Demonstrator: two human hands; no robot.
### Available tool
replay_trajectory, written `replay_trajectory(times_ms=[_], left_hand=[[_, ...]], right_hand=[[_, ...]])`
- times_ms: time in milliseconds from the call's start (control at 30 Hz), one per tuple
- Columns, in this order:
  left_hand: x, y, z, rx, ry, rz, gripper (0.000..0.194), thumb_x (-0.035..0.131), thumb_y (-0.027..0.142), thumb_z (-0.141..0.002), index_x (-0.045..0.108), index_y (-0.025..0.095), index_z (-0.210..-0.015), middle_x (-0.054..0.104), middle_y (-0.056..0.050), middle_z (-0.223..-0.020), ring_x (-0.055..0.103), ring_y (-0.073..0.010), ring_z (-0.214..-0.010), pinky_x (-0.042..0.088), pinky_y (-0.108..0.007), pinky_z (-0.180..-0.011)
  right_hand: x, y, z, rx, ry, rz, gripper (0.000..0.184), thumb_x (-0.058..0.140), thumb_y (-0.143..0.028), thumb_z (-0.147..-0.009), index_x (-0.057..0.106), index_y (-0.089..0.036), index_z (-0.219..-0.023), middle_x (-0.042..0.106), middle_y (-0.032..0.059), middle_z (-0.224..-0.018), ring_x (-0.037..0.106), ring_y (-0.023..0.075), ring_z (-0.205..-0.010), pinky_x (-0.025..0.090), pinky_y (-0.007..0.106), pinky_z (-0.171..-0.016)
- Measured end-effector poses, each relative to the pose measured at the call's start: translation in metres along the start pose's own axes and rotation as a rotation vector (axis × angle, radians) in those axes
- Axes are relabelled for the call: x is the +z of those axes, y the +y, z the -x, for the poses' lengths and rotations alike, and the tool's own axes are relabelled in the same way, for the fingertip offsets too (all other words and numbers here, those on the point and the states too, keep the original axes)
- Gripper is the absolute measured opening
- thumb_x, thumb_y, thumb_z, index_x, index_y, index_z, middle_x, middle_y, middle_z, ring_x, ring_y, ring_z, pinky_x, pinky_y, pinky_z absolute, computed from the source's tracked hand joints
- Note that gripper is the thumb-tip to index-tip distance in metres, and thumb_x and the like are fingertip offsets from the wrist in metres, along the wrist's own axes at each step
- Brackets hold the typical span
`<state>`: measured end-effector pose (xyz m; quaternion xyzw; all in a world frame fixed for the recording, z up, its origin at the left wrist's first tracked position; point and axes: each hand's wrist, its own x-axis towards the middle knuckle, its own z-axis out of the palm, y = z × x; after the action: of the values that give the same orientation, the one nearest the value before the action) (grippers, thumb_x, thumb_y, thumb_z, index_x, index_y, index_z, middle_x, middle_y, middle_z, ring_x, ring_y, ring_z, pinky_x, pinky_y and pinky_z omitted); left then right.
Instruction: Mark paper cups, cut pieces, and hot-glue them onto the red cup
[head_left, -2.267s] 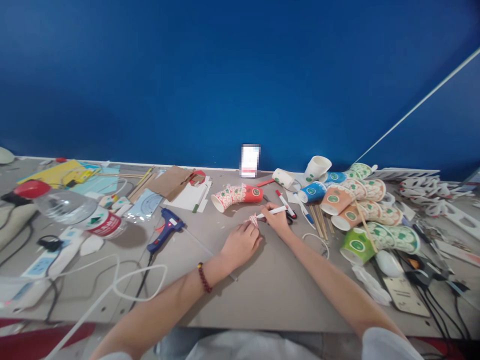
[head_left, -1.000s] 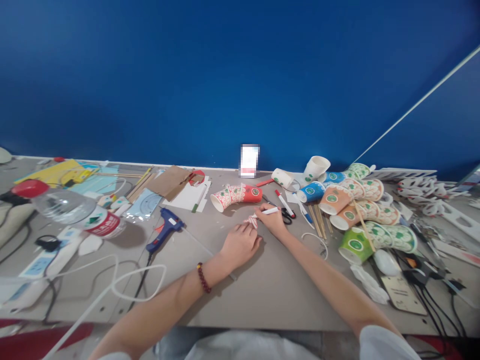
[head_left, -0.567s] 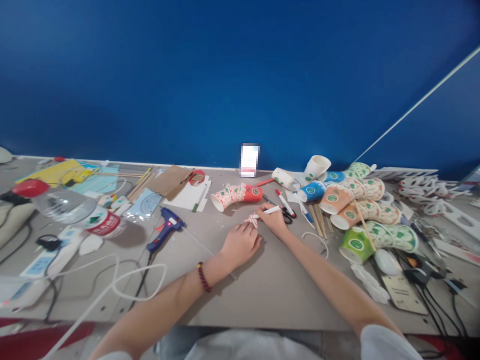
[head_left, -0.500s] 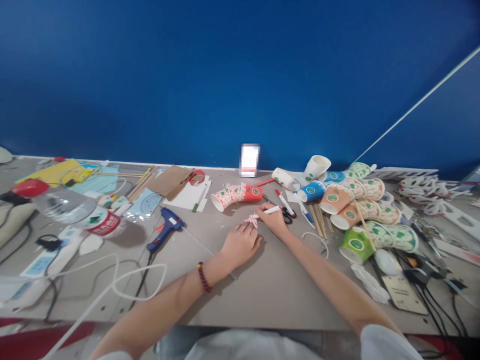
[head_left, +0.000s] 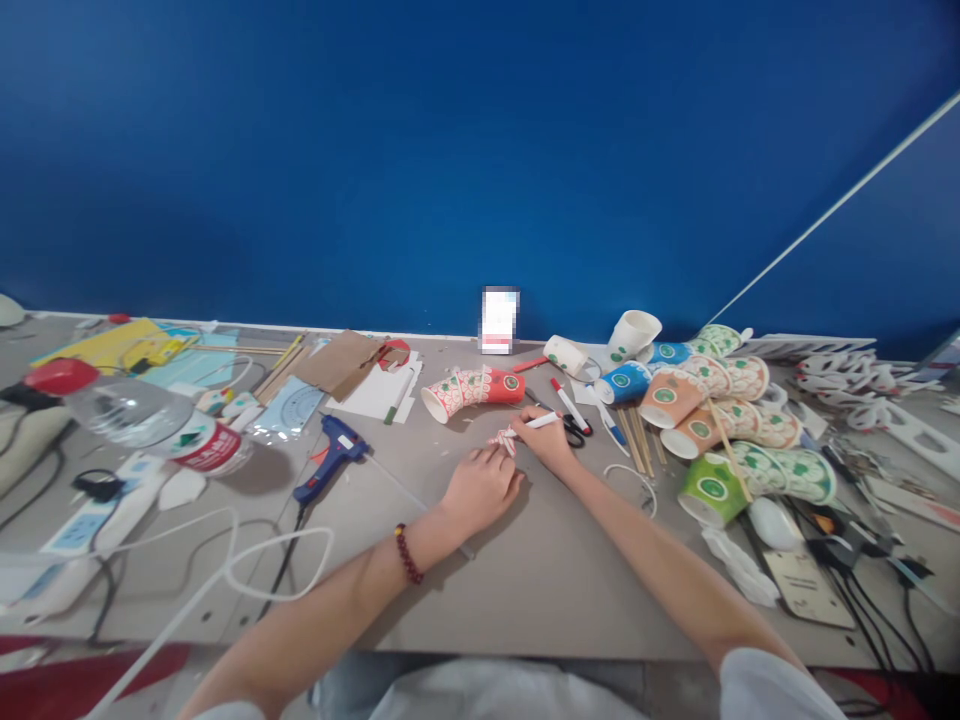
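In the middle of the table, my right hand (head_left: 551, 446) is closed around a white marker pen (head_left: 543, 421), its writing end down at a small red-and-white piece (head_left: 508, 438). That piece looks like patterned paper. My left hand (head_left: 484, 488) has its fingers curled over the near edge of the piece, pinning it to the table; the fingertips are partly hidden. Just beyond both hands lie red patterned paper cups (head_left: 472, 390), stacked on their side. Black-handled scissors (head_left: 576, 430) and a red-capped marker (head_left: 573, 406) rest close to my right hand.
A blue glue gun (head_left: 330, 462) and a plastic bottle (head_left: 150, 415) lie on the left, with loose white cable (head_left: 277, 597) nearby. Several stacked paper cups (head_left: 712, 490) and wooden sticks (head_left: 639, 440) spread over the right. A phone (head_left: 499, 320) stands against the blue wall.
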<state>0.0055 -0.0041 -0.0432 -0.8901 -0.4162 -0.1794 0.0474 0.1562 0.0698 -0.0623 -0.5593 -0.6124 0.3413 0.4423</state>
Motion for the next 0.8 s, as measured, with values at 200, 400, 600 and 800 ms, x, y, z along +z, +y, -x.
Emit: replay_trajectory(times_ms=[200,400,600,800], left_hand=[[0.0017,-0.0002,0.0002,-0.001,0.006,0.004,0.021,0.046,0.028,-0.091,0.06,0.014,-0.086,0.067,-0.012,-0.092,0.063,-0.0252,-0.095,0.047,-0.036,-0.075],[0.0046,-0.0018,0.0008,-0.002,0.013,0.037,0.02,0.045,0.027,-0.091,0.06,0.014,-0.088,0.067,-0.013,-0.093,0.063,-0.0255,-0.095,0.047,-0.037,-0.076],[0.0,-0.0002,0.0002,-0.014,-0.006,0.036,0.019,0.046,0.027,-0.091,0.059,0.015,-0.086,0.067,-0.013,-0.093,0.063,-0.0247,-0.094,0.048,-0.036,-0.076],[-0.0053,0.0018,-0.0011,-0.014,-0.018,0.002,0.019,0.047,0.026,-0.09,0.06,0.013,-0.086,0.067,-0.012,-0.092,0.064,-0.0243,-0.092,0.048,-0.035,-0.075]], right_hand=[[-0.0011,-0.0021,0.0005,0.017,0.002,-0.037,0.031,0.054,-0.037,-0.068,0.037,-0.021,-0.048,0.041,-0.005,-0.043,0.042,0.0104,-0.044,0.036,0.023,-0.044],[-0.0014,-0.0006,0.0007,0.017,-0.005,-0.052,0.03,0.053,-0.035,-0.067,0.035,-0.022,-0.048,0.038,-0.006,-0.042,0.039,0.0098,-0.044,0.036,0.022,-0.043],[-0.0003,0.0047,-0.0002,0.0,-0.013,-0.025,0.028,0.054,-0.034,-0.068,0.038,-0.021,-0.049,0.039,-0.0058,-0.044,0.04,0.0099,-0.045,0.037,0.023,-0.046],[0.0,0.0053,0.0002,-0.005,-0.012,-0.006,0.027,0.054,-0.032,-0.068,0.038,-0.021,-0.048,0.038,-0.0059,-0.044,0.039,0.0099,-0.046,0.037,0.023,-0.047]])
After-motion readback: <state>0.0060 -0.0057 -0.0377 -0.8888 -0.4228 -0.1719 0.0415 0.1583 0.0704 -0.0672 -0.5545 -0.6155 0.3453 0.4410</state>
